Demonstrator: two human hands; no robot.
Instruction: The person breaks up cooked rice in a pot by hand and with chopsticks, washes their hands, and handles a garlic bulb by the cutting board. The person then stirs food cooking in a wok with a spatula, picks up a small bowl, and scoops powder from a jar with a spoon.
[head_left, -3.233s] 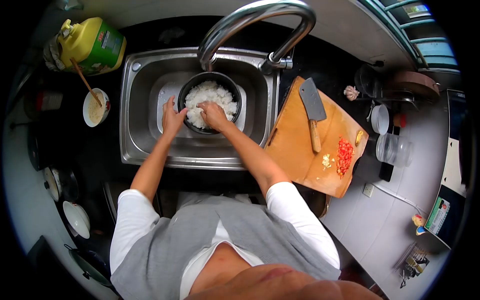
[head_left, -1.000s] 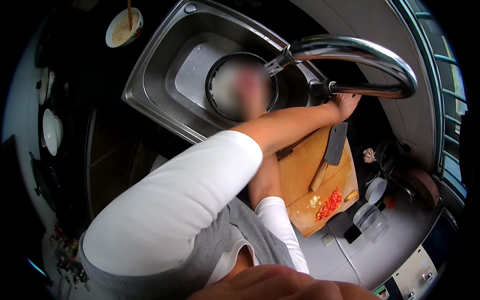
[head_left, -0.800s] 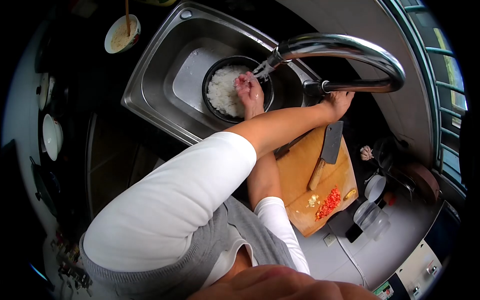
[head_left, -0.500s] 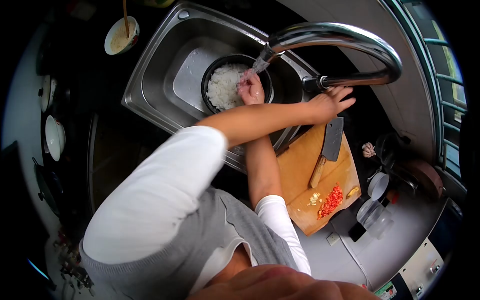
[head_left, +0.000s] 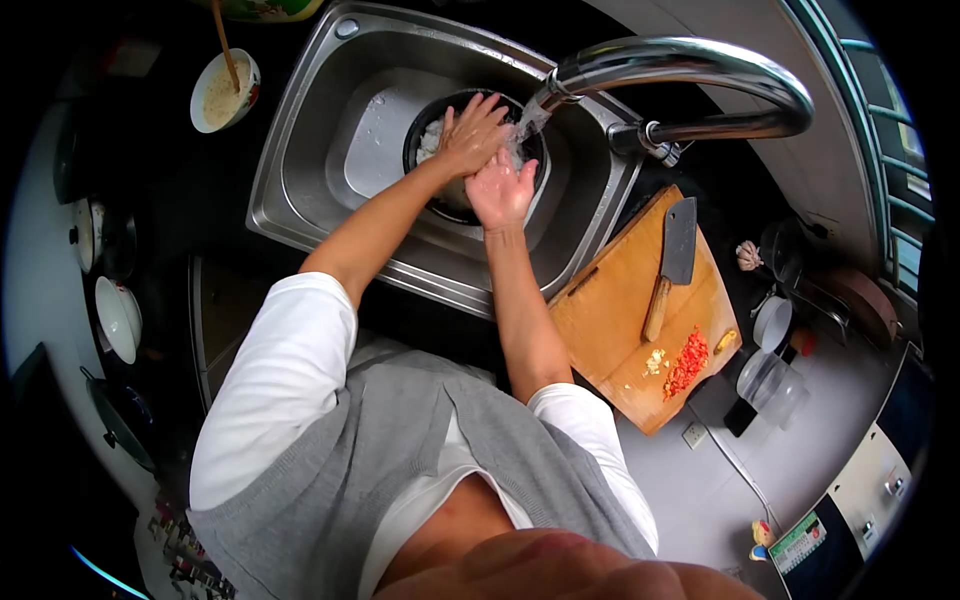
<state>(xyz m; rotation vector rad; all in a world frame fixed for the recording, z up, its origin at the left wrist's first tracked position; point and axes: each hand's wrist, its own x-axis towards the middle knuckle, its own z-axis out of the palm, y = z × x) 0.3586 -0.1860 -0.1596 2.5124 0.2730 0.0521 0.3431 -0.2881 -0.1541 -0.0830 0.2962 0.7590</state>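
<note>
My left hand (head_left: 475,138) is over a dark round pot (head_left: 412,150), palm down with its fingers spread. Palm up beside and partly beneath it is my right hand (head_left: 500,190), its thumb held apart. The two hands touch or overlap; neither grips anything. White rice (head_left: 430,140) shows in the pot at the left, the rest hidden by my hands. Water runs from the spout of the chrome faucet (head_left: 690,60) close by my fingertips. The pot sits in a steel sink (head_left: 300,190).
Right of the sink, a wooden cutting board (head_left: 600,340) carries a cleaver (head_left: 679,245), chopped red pepper (head_left: 686,365) and minced garlic (head_left: 655,361). At the upper left stands a bowl (head_left: 205,100) with a stick in it. Lidded pans and a white bowl (head_left: 118,318) are further left.
My left hand has moved from the faucet base back over the pot, beside my right hand. My right hand has drawn back slightly and opened out, palm up. The view has shifted a little.
</note>
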